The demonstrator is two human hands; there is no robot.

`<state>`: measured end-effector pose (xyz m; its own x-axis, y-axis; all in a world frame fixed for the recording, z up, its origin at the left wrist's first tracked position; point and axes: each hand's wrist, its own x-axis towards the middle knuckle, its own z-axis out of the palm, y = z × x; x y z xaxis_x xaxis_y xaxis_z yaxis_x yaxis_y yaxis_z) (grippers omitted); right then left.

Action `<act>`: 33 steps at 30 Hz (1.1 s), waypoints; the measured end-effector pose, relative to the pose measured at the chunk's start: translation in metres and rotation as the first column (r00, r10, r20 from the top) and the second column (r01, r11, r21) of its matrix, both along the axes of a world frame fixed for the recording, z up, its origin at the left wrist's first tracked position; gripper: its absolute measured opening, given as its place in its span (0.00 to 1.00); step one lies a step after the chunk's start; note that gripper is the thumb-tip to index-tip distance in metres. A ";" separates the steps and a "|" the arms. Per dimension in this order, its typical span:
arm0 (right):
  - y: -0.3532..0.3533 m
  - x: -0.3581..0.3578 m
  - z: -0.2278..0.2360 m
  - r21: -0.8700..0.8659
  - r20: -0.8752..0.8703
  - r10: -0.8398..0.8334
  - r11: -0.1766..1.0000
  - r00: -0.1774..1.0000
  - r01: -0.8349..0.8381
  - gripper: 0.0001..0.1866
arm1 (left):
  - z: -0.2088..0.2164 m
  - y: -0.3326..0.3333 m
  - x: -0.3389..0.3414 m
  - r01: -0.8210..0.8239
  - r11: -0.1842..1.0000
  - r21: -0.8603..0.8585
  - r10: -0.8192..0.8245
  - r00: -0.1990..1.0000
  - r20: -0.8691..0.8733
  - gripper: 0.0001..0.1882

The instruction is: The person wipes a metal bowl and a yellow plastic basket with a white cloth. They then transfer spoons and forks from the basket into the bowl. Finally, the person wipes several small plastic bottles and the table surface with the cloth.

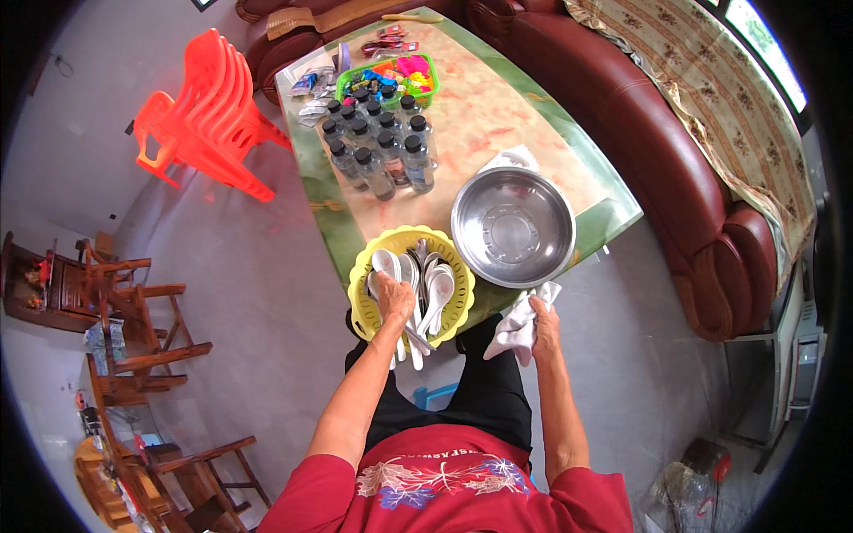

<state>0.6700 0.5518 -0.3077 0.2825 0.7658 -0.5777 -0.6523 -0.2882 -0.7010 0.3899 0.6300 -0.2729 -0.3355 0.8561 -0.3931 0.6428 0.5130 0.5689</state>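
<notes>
A yellow scalloped basket at the near end of the table holds several white soup spoons and some metal spoons. My left hand is over the basket's left part, its fingers closed on a white spoon; the fingertips are partly hidden. My right hand grips a crumpled white cloth by the table's near edge, to the right of the basket. Just beyond the cloth stands a wide stainless steel basin with no spoons visible in it.
Several clear bottles with black caps stand mid-table, and a green basket of colourful small items lies behind them. Another white cloth is beyond the basin. Stacked orange chairs stand left; a brown leather sofa lines the right.
</notes>
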 end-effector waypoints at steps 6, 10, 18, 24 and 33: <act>0.013 -0.016 -0.005 -0.036 0.007 0.044 0.998 0.999 -0.043 0.15 | -0.008 -0.013 -0.017 0.194 0.972 0.135 -0.194 0.981 -0.015 0.27; -0.004 -0.017 0.001 -0.039 -0.015 0.086 0.996 0.996 -0.086 0.14 | 0.012 -0.042 0.000 0.114 0.937 0.330 -0.132 0.991 0.034 0.24; -0.049 -0.011 0.015 -0.038 0.002 0.093 0.995 0.996 -0.093 0.14 | 0.051 -0.025 0.083 0.504 0.768 0.395 -0.501 0.857 -0.119 0.21; -0.069 -0.001 0.020 -0.106 0.007 0.034 0.994 0.999 -0.033 0.15 | 0.016 0.018 0.135 0.627 0.729 0.276 -0.579 0.779 -0.241 0.20; -0.077 0.019 0.016 -0.193 0.022 0.059 0.980 0.998 -0.054 0.16 | -0.034 0.052 0.199 0.543 0.772 0.330 -0.561 0.826 -0.045 0.18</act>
<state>0.6888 0.4744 -0.2918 0.2594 0.6567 -0.7081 -0.6126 -0.4549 -0.6463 0.5886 0.6824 -0.3068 0.2467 0.9663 -0.0729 0.7236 -0.1337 0.6771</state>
